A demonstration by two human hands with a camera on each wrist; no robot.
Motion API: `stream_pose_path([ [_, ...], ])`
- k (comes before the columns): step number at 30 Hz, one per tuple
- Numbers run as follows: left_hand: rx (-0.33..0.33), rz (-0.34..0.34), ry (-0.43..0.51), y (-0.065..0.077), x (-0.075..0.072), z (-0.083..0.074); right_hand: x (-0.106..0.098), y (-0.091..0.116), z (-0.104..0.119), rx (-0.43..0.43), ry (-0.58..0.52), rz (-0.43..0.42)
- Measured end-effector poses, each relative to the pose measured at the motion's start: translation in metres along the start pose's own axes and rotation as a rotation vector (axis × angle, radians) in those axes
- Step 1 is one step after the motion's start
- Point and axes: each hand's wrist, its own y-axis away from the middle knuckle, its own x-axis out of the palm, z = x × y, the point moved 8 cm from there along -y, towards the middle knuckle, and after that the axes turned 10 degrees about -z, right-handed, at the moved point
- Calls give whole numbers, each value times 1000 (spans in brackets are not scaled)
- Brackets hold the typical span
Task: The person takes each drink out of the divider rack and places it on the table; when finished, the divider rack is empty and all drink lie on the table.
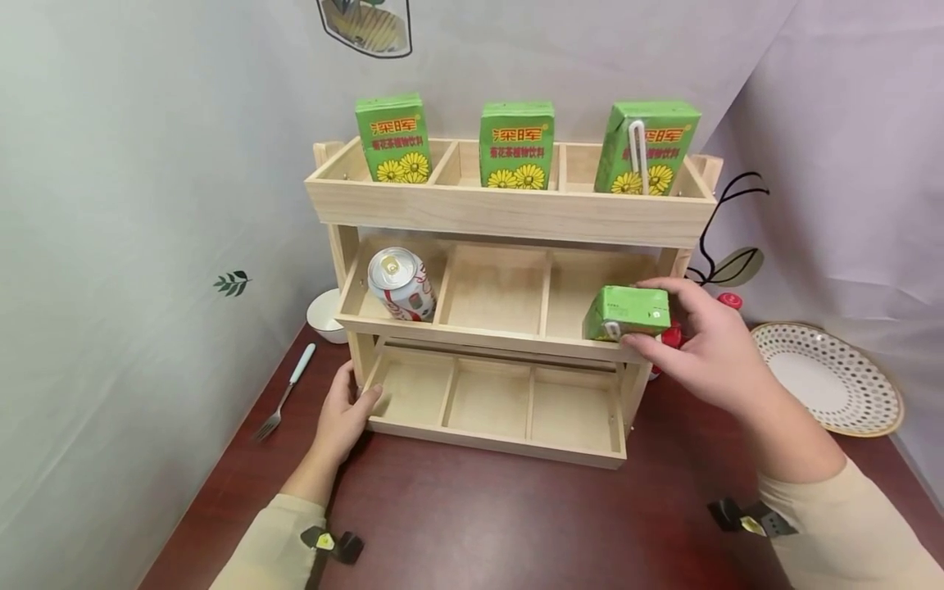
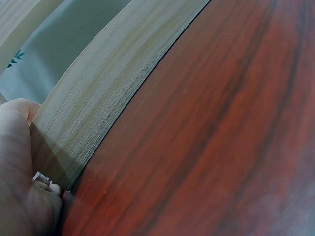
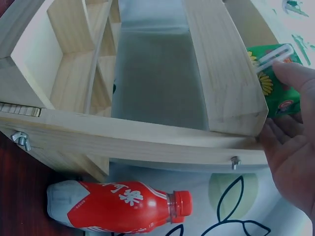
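Observation:
A three-tier wooden shelf (image 1: 501,452) stands on the table, each tier split into three compartments. My right hand (image 1: 708,340) grips a green drink carton (image 1: 633,307) between thumb and fingers at the right compartment of the middle tier; a white straw shows on the carton (image 3: 285,93) in the right wrist view. At the lower left corner of the shelf, my left hand (image 1: 345,410) holds the bottom tier, its thumb over the edge. The left wrist view has this hand (image 2: 19,162) at the end of the front board (image 2: 98,93). A silver-topped can (image 1: 401,283) occupies the middle tier's left compartment.
Three green cartons stand along the top tier: left (image 1: 394,139), middle (image 1: 516,146) and right (image 1: 652,147). Behind the shelf's right side is a red-labelled bottle (image 3: 118,205). A dotted plate (image 1: 826,377) lies right; a white bowl (image 1: 324,315) and a fork (image 1: 283,393) lie left.

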Motion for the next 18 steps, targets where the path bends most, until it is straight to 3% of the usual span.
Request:
stream_pose_path([
  [7, -4, -9, -8, 1, 0, -1, -4, -3, 24, 19, -60, -37],
  [18, -5, -5, 15, 0, 0, 0, -10, 0, 17, -7, -179, -149],
])
